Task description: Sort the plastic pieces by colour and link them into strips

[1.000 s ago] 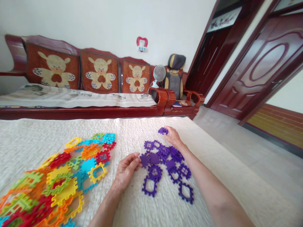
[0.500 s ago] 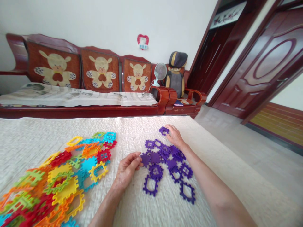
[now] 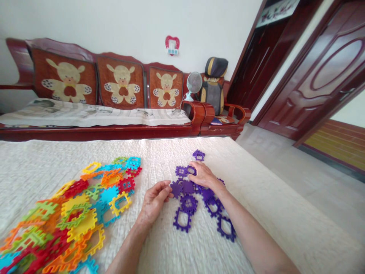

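Purple notched plastic pieces [image 3: 188, 203] lie in a loose, overlapping pile right of centre, some solid, some with window openings. My right hand [image 3: 203, 174] reaches over the upper part of the pile, its fingers curved at a small purple frame piece [image 3: 191, 171]. Beyond it, a separate purple piece [image 3: 199, 155] rests on the white quilted cover. At the pile's left edge is my left hand [image 3: 156, 196], thumb and fingers drawn together beside a solid purple piece [image 3: 176, 188]; whether it pinches anything is hard to make out.
A large heap of red, orange, yellow, green and blue pieces [image 3: 81, 213] spreads over the left of the white cover [image 3: 159, 251]. Behind stand a wooden sofa with bear cushions [image 3: 122, 85], a small fan [image 3: 194, 82] and a chair [image 3: 212, 95].
My right hand has left the far purple piece and moved back toward me, onto the top of the purple pile. The left hand is nearly unmoved. The view has shifted slightly.
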Action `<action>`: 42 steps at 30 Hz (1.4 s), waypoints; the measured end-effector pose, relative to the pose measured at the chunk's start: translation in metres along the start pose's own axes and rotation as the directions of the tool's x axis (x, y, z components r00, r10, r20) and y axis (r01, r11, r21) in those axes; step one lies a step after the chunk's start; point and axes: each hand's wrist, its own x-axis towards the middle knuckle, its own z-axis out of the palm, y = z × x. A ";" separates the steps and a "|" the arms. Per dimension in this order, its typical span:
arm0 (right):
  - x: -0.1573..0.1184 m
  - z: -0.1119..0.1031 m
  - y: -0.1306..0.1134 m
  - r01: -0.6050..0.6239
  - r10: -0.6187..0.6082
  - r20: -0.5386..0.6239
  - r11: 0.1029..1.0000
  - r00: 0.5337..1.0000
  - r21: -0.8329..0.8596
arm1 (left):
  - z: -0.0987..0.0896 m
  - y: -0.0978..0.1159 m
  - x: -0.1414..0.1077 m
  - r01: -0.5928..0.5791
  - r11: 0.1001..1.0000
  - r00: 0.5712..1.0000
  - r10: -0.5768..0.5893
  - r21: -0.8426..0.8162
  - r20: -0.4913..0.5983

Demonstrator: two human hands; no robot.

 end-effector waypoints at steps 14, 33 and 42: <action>0.003 -0.014 0.019 0.114 -0.093 -0.194 0.989 0.977 0.098 | 0.000 0.003 -0.001 0.027 1.000 1.000 -0.027 0.011 0.001; -0.014 -0.053 0.110 -0.084 0.090 -0.057 0.992 0.994 0.099 | 0.000 0.001 0.000 0.038 0.999 0.999 -0.038 0.000 0.001; -0.010 -0.038 0.106 -0.253 0.250 -0.089 0.967 0.964 -0.018 | 0.000 0.003 -0.002 0.021 0.999 1.000 -0.021 0.044 -0.004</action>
